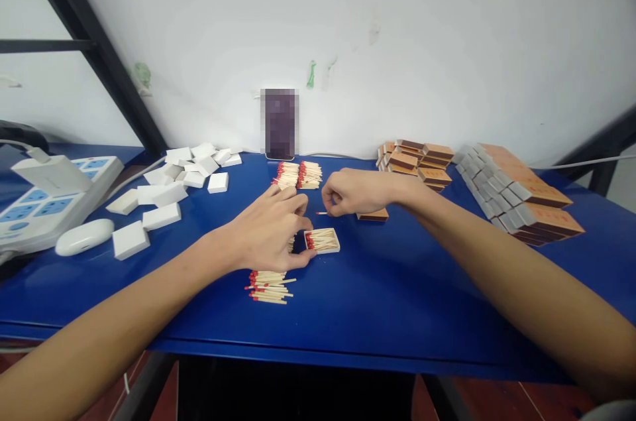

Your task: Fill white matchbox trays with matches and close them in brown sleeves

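A small white matchbox tray [334, 249], filled with red-headed matches, lies flat on the blue table. My left hand [271, 225] is curled around its left end, the thumb against the near corner and the index finger by the far corner. Just beyond the tray, my right hand [355, 192] is closed in a pinch on a single match [322, 213], whose red head points left. Loose matches [271, 287] are spread below my left hand, partly covered by it. Two more bundles of matches [298, 174] lie beyond it. An orange matchbox sleeve [373, 215] sits under my right wrist.
White tray boxes [163, 194] are scattered at the left, near a white case [85, 237] and a power strip [54, 202]. A phone [279, 124] leans on the wall. Orange sleeves [417, 162] and stacked matchboxes [521, 192] stand at the right. The table's front edge [298, 356] is near.
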`<state>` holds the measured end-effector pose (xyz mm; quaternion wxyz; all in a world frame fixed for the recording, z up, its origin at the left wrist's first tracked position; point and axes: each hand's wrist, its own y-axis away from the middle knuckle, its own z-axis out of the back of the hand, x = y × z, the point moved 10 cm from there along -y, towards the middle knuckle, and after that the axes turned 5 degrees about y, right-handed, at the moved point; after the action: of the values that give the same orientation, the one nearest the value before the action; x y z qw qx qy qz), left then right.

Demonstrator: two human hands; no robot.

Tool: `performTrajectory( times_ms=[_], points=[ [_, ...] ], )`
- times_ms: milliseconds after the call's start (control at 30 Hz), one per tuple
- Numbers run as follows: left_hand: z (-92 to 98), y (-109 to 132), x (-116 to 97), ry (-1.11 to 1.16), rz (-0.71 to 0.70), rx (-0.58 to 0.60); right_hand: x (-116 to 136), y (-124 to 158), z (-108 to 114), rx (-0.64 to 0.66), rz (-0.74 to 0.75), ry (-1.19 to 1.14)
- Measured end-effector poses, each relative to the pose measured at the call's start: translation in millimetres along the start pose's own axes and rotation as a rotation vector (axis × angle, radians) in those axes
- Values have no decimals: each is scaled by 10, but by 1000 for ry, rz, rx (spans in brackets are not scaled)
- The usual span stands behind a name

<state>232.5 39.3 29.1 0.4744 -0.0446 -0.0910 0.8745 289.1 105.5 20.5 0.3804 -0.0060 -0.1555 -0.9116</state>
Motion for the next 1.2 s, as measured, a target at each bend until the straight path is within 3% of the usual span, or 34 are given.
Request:
performTrajectory(
  times_ms=[100, 300, 567, 800, 1000, 1200],
  points=[
    [9, 2, 1, -3, 11, -4, 130, 98, 64, 21, 41, -54],
    [-8, -2, 1, -3, 15, 11, 406, 132, -58, 133, 154, -96],
    [39, 8, -25, -17, -5, -47, -77, 25, 162, -145, -54, -33],
    [40, 12, -186, 70, -128, -30, -213, -104, 121, -249, -86, 34],
    [-44, 9, -194, 53, -137, 45, -314, -148, 180, -493, -220, 109],
    [-64, 12, -183, 101, -142, 52, -357, -226, 55, -472, -221, 126]
  ],
)
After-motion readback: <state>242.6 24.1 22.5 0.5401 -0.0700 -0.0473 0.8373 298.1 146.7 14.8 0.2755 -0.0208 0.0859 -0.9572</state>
